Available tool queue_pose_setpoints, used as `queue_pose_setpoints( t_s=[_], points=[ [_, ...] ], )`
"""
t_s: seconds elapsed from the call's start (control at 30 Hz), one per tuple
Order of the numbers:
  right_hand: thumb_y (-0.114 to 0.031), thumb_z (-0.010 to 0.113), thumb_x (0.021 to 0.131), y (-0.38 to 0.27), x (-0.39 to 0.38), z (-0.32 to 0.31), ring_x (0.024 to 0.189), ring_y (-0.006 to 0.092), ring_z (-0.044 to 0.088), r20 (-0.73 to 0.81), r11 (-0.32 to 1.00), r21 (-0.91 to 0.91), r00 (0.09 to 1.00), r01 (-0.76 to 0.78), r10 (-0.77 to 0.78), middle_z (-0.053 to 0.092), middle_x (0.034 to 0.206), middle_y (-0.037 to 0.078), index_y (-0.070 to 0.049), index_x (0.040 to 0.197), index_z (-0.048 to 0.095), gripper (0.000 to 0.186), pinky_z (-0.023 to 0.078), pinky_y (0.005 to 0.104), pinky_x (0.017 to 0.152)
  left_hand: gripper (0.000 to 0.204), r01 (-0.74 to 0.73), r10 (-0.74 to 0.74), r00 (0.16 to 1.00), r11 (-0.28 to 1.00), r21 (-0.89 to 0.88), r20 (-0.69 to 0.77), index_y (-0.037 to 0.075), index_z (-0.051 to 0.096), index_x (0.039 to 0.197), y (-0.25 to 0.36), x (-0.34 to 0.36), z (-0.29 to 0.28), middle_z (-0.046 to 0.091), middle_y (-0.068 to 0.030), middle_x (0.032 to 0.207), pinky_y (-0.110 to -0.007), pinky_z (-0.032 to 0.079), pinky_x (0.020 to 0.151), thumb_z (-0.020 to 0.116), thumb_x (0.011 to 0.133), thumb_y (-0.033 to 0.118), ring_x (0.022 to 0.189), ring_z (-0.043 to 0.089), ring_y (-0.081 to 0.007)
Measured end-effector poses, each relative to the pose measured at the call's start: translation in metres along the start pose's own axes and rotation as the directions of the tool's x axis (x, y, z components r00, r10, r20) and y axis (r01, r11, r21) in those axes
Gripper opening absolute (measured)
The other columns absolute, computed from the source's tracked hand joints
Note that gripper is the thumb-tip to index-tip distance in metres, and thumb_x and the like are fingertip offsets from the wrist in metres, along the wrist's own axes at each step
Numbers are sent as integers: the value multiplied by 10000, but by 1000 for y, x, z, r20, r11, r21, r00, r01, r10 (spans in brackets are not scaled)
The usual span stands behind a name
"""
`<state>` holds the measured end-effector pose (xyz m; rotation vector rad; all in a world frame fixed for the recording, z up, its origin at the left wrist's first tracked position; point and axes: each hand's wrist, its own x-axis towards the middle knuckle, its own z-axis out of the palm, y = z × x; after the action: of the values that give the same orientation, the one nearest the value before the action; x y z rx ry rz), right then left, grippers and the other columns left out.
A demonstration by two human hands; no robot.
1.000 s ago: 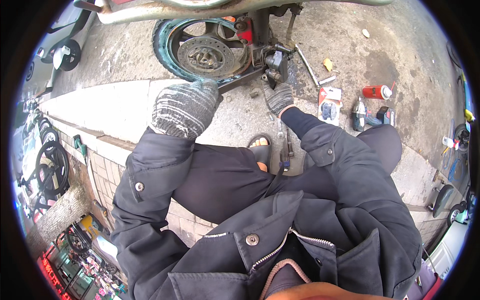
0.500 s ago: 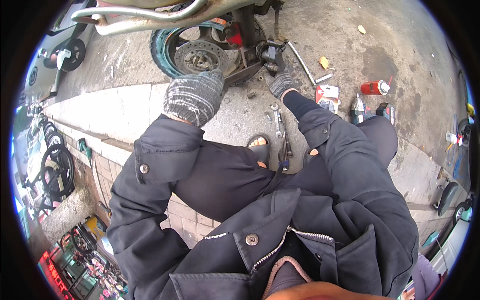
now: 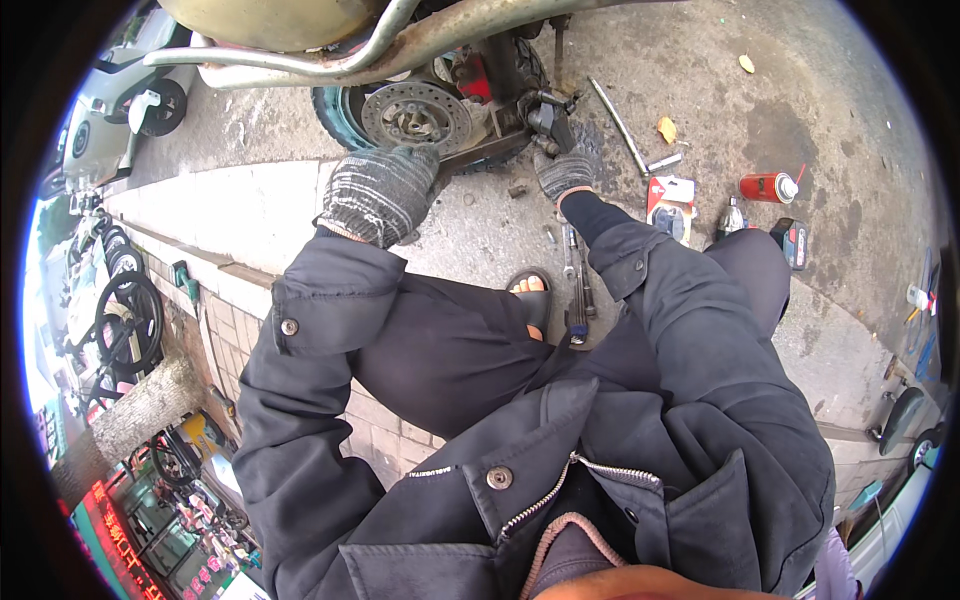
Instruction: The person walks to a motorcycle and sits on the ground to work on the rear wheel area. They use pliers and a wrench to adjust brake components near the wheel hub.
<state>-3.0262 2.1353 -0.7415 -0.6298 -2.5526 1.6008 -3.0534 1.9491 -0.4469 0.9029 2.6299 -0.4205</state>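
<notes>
Both my hands wear grey knitted gloves. My left hand (image 3: 378, 196) is closed around the near end of a dark flat metal arm (image 3: 485, 153), in front of the wheel (image 3: 342, 128) and its drilled brake disc (image 3: 415, 113). Fingers curled, my right hand (image 3: 564, 174) grips the lower side of a dark, greasy metal part (image 3: 549, 122) at the arm's other end; it looks like a brake caliper, and its exact kind is unclear. My palms hide what lies under them. Above hangs the scooter's bent metal rail (image 3: 440, 45).
Wrenches (image 3: 577, 285) lie by my sandalled foot (image 3: 531, 288). Further right are a metal bar (image 3: 618, 125), a blister pack (image 3: 670, 207), a red spray can (image 3: 768, 187) and a power tool (image 3: 733, 218) with its battery (image 3: 791, 243). A small metal sleeve (image 3: 517, 191) sits between my hands.
The whole view has shifted slightly, so the ground items sit further right. Both hands keep their places on the metal parts, with little movement relative to them.
</notes>
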Motion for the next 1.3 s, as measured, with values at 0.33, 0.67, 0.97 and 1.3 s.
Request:
queue_pose_setpoints(
  t_s=[0.33, 0.67, 0.97, 1.3],
  points=[
    [-35, 589, 861, 41, 17, 34, 919, 144, 509, -6, 869, 494, 999, -24, 31, 524, 1227, 57, -82, 1356, 425, 524, 493, 314, 872, 369, -69, 77, 994, 993, 91, -81, 71, 599, 950, -14, 3, 14, 660, -140, 895, -472, 509, 696, 579, 894, 435, 808, 662, -333],
    [-215, 481, 999, 82, 34, 51, 1088, 154, 561, 105, 229, 960, 967, -159, 232, 546, 1288, 27, -104, 1353, 473, 371, 519, 315, 870, 348, -108, 116, 978, 993, 55, -176, 84, 623, 922, -21, 9, 22, 659, -124, 807, -463, 510, 662, 565, 904, 426, 755, 664, -319],
    [-191, 449, 923, 97, 27, 63, 1366, 242, 356, 159, 897, 434, 987, -80, 11, 386, 1479, 117, -69, 1440, 351, 540, 279, 346, 1145, 351, -129, 136, 980, 990, 56, -146, 64, 639, 937, -29, 13, 23, 664, -131, 820, -449, 509, 663, 571, 903, 407, 753, 658, -302],
    [-221, 390, 975, 88, 10, 65, 1217, 239, 497, 366, 128, 885, 840, -447, 400, 529, 1345, 77, -98, 1322, 489, 381, 406, 400, 1033, 339, -110, 93, 986, 986, -121, -139, 44, 658, 1031, -29, 36, 16, 671, -122, 965, -414, 522, 784, 664, 854, 333, 883, 654, -277]
  ],
)
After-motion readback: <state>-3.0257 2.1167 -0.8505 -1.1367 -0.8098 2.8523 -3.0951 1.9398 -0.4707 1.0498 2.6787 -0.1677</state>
